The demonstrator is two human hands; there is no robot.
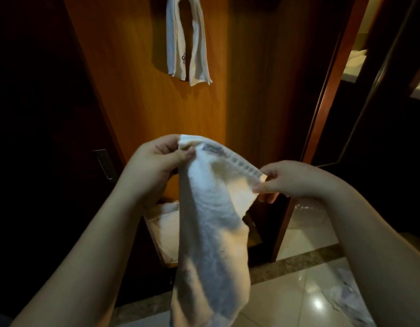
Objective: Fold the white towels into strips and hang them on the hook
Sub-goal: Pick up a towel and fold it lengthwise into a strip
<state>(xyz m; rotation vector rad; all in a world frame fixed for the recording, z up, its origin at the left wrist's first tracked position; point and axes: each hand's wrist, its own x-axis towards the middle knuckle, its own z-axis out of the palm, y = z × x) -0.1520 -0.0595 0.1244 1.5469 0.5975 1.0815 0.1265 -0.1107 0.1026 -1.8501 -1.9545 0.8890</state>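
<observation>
Left hand (157, 156) pinches the top left corner of a white terry towel with a grey label tag (211, 223), thumb on the front face, fingers curled behind the cloth. Right hand (291, 179) pinches the opposite top corner, thumb and fingertips closed on the hem. Both grips are closed on the fabric. The top edge, with a ribbed woven band, runs taut between the two hands, sloping down toward the right. The rest of the towel hangs down loosely between the forearms, reaching the bottom of the frame.

Up top, a second white towel folded into a narrow strip (186, 43) hangs draped double against an orange-brown wooden panel (138, 95), two ends dangling side by side, a small dark embroidered mark on the left end. Its hook is cut off by the top edge, cannot tell what it hangs from.

Behind and below the held towel, a low brown-framed basket or tray (154, 234) on the floor, partly hidden; white cloth (168, 223) lies in it, looks like more towels, count cannot be told.

Glossy pale tiled floor (298, 303) at lower right with a darker stone border strip (286, 265). Dark door with a metal handle (104, 166) at left. A lit room opening at far right shows something white (356, 60), too blurred to tell.
</observation>
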